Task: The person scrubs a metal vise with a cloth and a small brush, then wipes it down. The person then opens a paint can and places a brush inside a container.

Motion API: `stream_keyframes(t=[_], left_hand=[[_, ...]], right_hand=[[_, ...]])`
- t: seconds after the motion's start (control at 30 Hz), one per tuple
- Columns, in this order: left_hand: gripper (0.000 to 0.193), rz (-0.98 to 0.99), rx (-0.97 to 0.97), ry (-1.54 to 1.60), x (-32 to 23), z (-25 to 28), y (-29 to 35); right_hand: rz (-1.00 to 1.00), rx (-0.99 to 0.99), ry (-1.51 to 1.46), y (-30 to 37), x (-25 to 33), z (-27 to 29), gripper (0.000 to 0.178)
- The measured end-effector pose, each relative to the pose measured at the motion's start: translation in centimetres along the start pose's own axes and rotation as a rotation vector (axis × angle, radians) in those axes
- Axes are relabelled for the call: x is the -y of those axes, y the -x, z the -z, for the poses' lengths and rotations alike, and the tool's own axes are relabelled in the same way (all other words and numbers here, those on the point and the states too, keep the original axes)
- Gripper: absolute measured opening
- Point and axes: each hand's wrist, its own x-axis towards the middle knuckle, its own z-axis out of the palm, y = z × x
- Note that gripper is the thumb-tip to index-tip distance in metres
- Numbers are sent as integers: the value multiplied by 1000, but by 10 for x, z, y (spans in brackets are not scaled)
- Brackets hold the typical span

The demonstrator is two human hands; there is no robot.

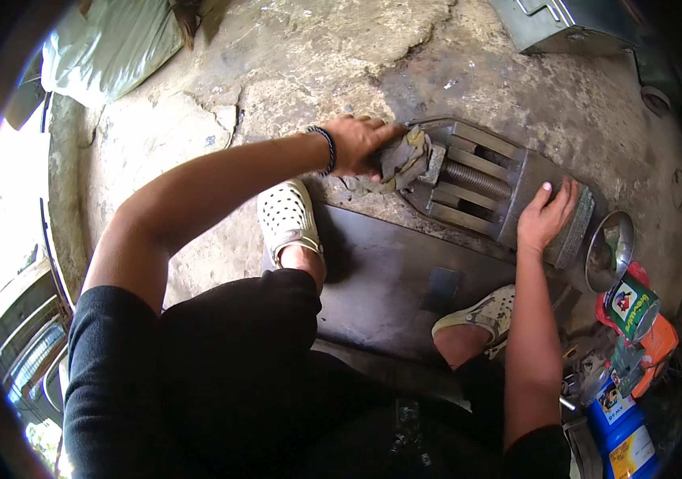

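A heavy steel machine vise (531,185) lies on the concrete floor in front of me, its threaded screw (475,179) showing between long rails. My left hand (358,145), with a dark braided band at the wrist, is closed on a crumpled grey-and-yellowish rag (409,160). The rag presses against the block at the vise's left end, and part of it is hidden under my fingers. At the right end, my right hand (546,217) lies over the vise's broad jaw, fingers stretched out and holding nothing.
A dark metal plate (381,263) lies near my clogs. Right of the vise stand a metal bowl (603,259), a green-and-red can (632,310), an orange object (659,347) and a blue container (614,423). A metal box (572,28) sits far right, a pale sack (113,52) far left.
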Motion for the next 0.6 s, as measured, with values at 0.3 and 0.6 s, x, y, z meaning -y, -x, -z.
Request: stream_keyframes(t=[0.3,0.6], left_hand=[[46,-160,-190,33,9,-17,-17],[28,570,-80,-16,129,-14,57]], right_hand=[[-6,-6,8,-5,-3,9,44],[-47,-6,32,-6,-2,5,46]])
